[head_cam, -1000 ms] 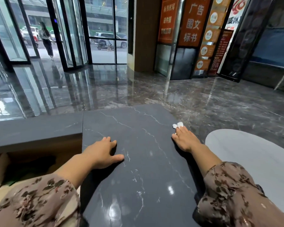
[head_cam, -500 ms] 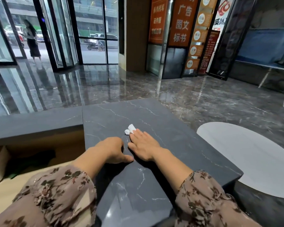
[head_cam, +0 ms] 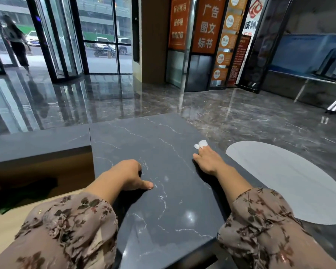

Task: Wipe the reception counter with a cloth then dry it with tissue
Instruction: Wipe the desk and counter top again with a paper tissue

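The reception counter [head_cam: 144,148] is a dark grey marble slab with thin white veins, running away from me. My right hand [head_cam: 207,162] lies flat near its right edge, pressing a small wad of white tissue [head_cam: 200,144] under the fingertips; only the tip of the tissue shows. My left hand [head_cam: 127,175] rests on the slab near its left side, fingers curled under, thumb out, holding nothing. No cloth is in view.
A lower dark ledge [head_cam: 37,144] adjoins the counter on the left, above a wooden desk recess [head_cam: 41,183]. A pale oval floor patch [head_cam: 291,181] lies right of the counter. Glossy lobby floor, glass doors and orange signs stand beyond; a person [head_cam: 16,39] walks outside.
My right hand slid the tissue from the right edge to the middle beside my left hand, then back out to the right edge. My left hand stayed put.
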Available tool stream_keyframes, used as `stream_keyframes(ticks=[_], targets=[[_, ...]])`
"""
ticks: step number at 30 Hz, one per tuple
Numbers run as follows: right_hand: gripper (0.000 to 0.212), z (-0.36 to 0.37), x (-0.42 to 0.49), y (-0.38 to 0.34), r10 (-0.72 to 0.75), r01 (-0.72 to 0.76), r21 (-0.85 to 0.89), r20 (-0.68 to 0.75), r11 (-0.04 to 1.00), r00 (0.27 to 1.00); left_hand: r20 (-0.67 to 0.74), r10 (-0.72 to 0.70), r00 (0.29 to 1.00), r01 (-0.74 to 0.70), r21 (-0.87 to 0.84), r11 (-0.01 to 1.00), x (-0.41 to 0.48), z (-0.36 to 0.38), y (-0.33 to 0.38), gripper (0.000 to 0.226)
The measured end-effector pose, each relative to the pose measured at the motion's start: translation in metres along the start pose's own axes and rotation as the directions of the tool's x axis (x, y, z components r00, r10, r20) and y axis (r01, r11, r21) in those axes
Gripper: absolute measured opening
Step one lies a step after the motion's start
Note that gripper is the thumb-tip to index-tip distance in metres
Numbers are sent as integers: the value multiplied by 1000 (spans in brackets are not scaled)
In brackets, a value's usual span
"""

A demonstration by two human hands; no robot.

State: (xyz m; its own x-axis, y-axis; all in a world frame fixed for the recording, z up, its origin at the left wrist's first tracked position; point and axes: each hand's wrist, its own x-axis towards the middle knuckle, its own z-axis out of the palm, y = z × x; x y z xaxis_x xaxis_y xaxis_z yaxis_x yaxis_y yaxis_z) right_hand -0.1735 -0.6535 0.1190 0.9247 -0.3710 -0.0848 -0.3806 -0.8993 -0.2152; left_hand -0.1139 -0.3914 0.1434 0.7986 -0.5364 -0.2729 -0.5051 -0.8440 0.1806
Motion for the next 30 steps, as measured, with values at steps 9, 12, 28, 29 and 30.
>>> stream_keyframes(ticks=[9, 12, 28, 29, 30], targets=[[48, 29, -77, -110, -366, 366, 11, 87, 930, 927, -37, 27, 999, -25, 52, 998, -4, 2, 5, 43], [50, 25, -85, -103, -380, 385, -47, 97, 922, 920, -18, 34, 999, -33, 76, 997, -5, 1, 6, 48], [51, -1, -29, 38, 84, -84, 3, -52, 996, 995, 16, 13, 1000, -13, -11, 1000, 1, 3, -1, 74], [50, 1, -29, 30, 82, -81, 27, -60, 996, 995, 18, 15, 1000, -15, -4, 1000, 1, 3, -1, 73], [49, 4, -31, 19, 69, -66, 44, -63, 997, 996, 20, 16, 1000, -16, -1, 1000, 0, 2, 0, 71]])
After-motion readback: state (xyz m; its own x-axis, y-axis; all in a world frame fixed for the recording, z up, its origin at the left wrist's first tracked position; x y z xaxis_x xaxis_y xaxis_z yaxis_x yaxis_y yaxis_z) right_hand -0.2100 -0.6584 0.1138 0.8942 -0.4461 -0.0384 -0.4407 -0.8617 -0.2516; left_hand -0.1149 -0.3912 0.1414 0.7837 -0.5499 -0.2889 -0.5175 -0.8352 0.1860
